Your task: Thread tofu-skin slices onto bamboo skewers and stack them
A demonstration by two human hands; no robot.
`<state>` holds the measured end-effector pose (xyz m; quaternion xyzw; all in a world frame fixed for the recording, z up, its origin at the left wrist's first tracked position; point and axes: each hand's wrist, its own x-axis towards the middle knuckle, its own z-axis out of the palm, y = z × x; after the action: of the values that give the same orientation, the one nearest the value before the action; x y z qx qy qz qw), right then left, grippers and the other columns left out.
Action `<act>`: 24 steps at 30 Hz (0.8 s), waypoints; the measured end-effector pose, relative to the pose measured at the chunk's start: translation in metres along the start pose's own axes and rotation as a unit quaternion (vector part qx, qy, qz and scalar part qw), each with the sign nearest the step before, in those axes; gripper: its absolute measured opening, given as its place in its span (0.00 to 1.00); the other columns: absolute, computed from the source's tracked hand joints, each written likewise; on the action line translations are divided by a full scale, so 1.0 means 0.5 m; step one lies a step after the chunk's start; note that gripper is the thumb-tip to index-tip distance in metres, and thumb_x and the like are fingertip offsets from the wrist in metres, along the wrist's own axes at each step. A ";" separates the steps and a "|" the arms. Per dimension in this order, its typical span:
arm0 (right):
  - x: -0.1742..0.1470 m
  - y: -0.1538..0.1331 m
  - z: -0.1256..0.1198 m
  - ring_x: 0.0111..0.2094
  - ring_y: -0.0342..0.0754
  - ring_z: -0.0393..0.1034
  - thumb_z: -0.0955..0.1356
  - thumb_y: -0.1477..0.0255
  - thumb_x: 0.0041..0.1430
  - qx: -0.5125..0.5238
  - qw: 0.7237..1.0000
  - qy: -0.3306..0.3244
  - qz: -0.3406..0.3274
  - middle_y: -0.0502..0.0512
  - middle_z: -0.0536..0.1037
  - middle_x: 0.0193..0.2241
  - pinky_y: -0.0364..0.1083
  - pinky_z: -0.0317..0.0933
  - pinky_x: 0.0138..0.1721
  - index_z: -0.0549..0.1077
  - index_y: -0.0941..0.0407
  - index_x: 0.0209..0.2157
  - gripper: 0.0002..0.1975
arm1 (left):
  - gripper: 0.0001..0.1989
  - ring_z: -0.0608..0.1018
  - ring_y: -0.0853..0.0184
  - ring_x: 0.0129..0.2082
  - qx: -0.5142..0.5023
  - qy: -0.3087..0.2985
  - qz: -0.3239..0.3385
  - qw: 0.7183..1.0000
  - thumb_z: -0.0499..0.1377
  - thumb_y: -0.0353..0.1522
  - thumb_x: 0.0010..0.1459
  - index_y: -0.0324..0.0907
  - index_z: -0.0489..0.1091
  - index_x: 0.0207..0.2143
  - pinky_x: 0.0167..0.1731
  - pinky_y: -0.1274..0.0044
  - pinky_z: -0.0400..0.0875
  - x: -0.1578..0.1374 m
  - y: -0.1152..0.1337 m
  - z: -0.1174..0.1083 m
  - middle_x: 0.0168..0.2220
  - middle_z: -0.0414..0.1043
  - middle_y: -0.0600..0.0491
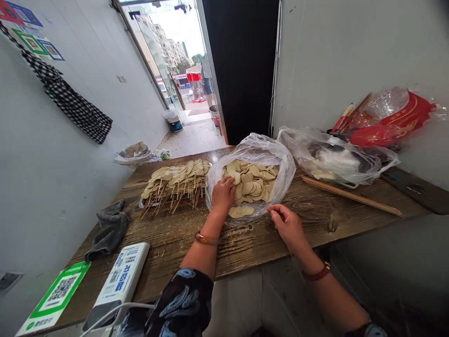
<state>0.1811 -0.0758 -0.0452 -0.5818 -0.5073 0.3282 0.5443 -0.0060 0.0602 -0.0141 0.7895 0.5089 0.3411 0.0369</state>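
A clear plastic bag (286, 164) lies open on the wooden table, full of thin, pale tan slices (249, 189) of food. My left hand (223, 193) reaches over its left side, fingers curled on one slice (232, 177) at the top of the heap. Just outside the front right of the bag, my right hand (286, 224) is closed in a pinch on what looks like a thin skewer, mostly hidden by the hand. One flat slice (241, 212) rests at the bag's front. To the left, many skewered slices (178, 178) are piled on a tray, sticks pointing toward me.
A bundle of bare skewers (351, 195) lies on the right of the table (175, 243), before another plastic bag (336, 159). Red packaging (393, 124) sits behind. On the left are a grey cloth (108, 229), a white box (121, 276) with a cable, and a QR card (58, 295).
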 end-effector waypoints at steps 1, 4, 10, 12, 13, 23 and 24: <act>0.000 0.000 0.000 0.21 0.43 0.61 0.63 0.62 0.56 0.000 1.000 0.000 0.002 0.53 0.74 0.25 0.41 0.55 0.21 0.74 0.58 0.33 0.14 | 0.14 0.72 0.62 0.48 -0.026 0.010 -0.011 1.000 0.54 0.29 0.55 0.42 0.71 0.44 0.50 0.69 0.65 0.000 -0.002 0.000 0.48 0.72 0.47; 0.000 0.001 0.000 0.20 0.43 0.59 0.63 0.62 0.56 -0.003 1.000 0.000 0.005 0.52 0.72 0.23 0.41 0.54 0.21 0.74 0.58 0.33 0.15 | 0.13 0.75 0.64 0.46 -0.091 0.016 -0.039 0.995 0.54 0.30 0.56 0.42 0.72 0.44 0.47 0.72 0.67 -0.001 -0.006 -0.006 0.45 0.74 0.48; -0.001 0.007 0.002 0.21 0.42 0.59 0.63 0.61 0.56 0.000 1.000 0.009 0.009 0.52 0.72 0.24 0.41 0.54 0.21 0.74 0.59 0.35 0.16 | 0.18 0.72 0.62 0.49 -0.059 -0.083 0.066 0.993 0.57 0.22 0.47 0.42 0.73 0.41 0.52 0.70 0.64 -0.017 -0.010 -0.019 0.50 0.72 0.51; -0.001 0.008 0.002 0.20 0.42 0.59 0.63 0.61 0.56 -0.006 1.000 0.011 0.012 0.51 0.72 0.22 0.41 0.54 0.21 0.74 0.59 0.35 0.16 | 0.18 0.72 0.60 0.49 -0.034 -0.077 0.070 0.994 0.59 0.24 0.46 0.42 0.73 0.42 0.52 0.69 0.64 -0.023 -0.007 -0.019 0.51 0.71 0.50; -0.001 0.009 0.002 0.20 0.42 0.59 0.63 0.61 0.56 -0.010 1.000 0.010 0.013 0.51 0.71 0.22 0.41 0.54 0.21 0.74 0.59 0.35 0.16 | 0.17 0.72 0.60 0.49 -0.027 -0.072 0.067 0.995 0.60 0.26 0.47 0.43 0.73 0.42 0.51 0.68 0.65 -0.025 -0.005 -0.018 0.51 0.71 0.50; -0.001 0.011 0.002 0.20 0.42 0.59 0.64 0.60 0.55 -0.012 1.000 0.007 0.003 0.52 0.72 0.22 0.40 0.53 0.21 0.75 0.60 0.34 0.17 | 0.08 0.75 0.65 0.40 -0.217 0.024 -0.062 0.974 0.55 0.32 0.55 0.40 0.74 0.31 0.42 0.73 0.69 -0.018 0.013 -0.022 0.39 0.75 0.48; -0.002 0.011 0.002 0.20 0.42 0.59 0.64 0.60 0.55 -0.010 1.000 0.003 0.003 0.51 0.71 0.22 0.40 0.53 0.21 0.75 0.60 0.34 0.17 | 0.08 0.75 0.66 0.36 -0.267 0.026 -0.097 0.959 0.55 0.33 0.54 0.39 0.73 0.31 0.37 0.75 0.70 -0.016 0.014 -0.024 0.36 0.76 0.50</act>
<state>0.1811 -0.0757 -0.0506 -0.5902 -0.5069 0.3227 0.5390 -0.0095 0.0465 -0.0061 0.6887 0.4743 0.4796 0.2659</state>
